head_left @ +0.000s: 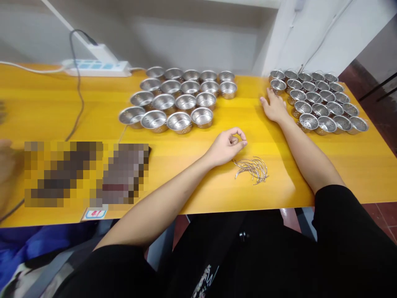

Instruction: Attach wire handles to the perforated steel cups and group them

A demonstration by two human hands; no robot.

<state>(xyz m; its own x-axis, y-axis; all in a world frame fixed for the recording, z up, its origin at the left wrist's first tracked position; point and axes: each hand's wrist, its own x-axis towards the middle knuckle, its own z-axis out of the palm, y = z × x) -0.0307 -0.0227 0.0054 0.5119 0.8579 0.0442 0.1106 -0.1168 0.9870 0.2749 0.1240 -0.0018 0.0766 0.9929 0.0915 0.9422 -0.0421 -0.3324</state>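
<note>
My left hand [228, 145] hovers over the table with its fingers curled, thumb and index fingertip together. Anything between those fingertips is too small to make out. Just below lies a loose pile of thin curved metal wires [252, 169]. My right hand [274, 106] reaches forward, thumb spread from the fingers, its fingertips at the near side of a perforated metal cup [278, 85]. I cannot tell if they touch it. That cup stands at the left edge of a group of similar cups [321, 109], several with thin wire handles. Another group of metal cups [179, 122] stands in rows left of centre.
A white power strip [99, 68] with a dark cable [81, 95] lies at the back left. Two pixelated flat objects, one dark [66, 174] and one greyish [124, 174], lie at the left front. Another person's blurred hand [6, 174] shows at the left edge of the yellow table [198, 190].
</note>
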